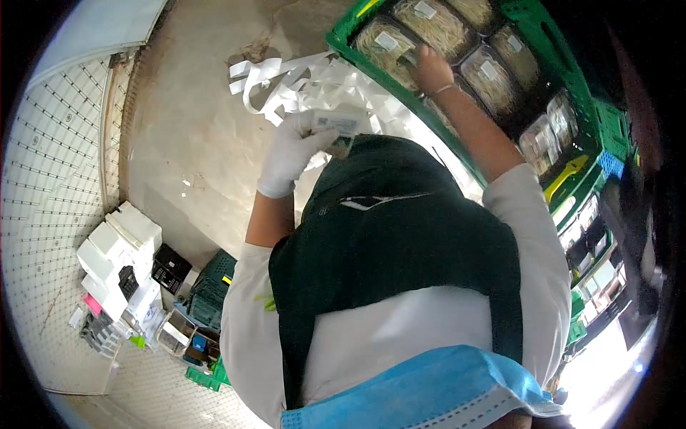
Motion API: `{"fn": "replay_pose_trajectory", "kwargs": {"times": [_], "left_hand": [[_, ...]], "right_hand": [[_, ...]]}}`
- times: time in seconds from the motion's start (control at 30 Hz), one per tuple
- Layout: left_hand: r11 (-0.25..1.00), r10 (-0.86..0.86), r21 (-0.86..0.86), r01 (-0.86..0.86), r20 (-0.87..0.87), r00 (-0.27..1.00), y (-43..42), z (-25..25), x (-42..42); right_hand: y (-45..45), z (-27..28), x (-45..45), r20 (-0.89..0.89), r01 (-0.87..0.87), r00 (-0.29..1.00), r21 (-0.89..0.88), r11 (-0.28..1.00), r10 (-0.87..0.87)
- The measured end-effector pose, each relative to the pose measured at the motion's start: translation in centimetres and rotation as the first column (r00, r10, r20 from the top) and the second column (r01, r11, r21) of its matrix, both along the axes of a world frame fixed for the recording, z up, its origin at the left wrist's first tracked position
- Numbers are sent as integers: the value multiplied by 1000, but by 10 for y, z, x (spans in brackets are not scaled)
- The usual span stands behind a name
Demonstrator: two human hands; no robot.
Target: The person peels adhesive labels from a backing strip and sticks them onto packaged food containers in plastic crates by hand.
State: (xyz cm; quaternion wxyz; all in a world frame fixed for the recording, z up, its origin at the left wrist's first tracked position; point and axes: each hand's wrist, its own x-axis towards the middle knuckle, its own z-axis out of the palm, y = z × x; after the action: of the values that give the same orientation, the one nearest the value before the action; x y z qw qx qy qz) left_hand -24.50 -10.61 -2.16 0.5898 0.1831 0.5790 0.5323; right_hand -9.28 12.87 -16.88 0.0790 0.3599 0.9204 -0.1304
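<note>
My left hand (293,154), in a white glove, is closed around a small clear plastic pack (332,130) with a printed white label. The contents of that pack are hard to make out. My bare right hand (434,70) reaches into a green crate (341,36) on the right. Its fingers are curled down at the edge of a black tray of pale thin strands (382,50), which has a clear cover and a white label; the fingertips are partly hidden. Similar labelled trays (436,25) lie side by side around that hand.
White label backing strip (264,79) hangs in loops beyond my left hand. Clear packs (547,136) sit at the crate's near end, and more green crates (582,272) stand on the right. White machines (118,250), dark boxes (171,268) and bins are at lower left.
</note>
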Motion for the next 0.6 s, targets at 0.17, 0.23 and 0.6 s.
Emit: {"fn": "replay_pose_trajectory", "kwargs": {"times": [0.17, 0.23, 0.6], "left_hand": [[1000, -24, -15, 23, -69, 997, 9, -5, 2], [998, -35, 42, 47, -233, 972, 17, -5, 4], [994, -105, -57, 97, -160, 982, 51, -19, 10]], "right_hand": [[5, -16, 15, 78, -84, 995, 282, 956, 65], [21, -8, 27, 63, -12, 998, 313, 950, -8], [-10, -20, 34, -102, -628, 763, 119, 769, 639]]}}
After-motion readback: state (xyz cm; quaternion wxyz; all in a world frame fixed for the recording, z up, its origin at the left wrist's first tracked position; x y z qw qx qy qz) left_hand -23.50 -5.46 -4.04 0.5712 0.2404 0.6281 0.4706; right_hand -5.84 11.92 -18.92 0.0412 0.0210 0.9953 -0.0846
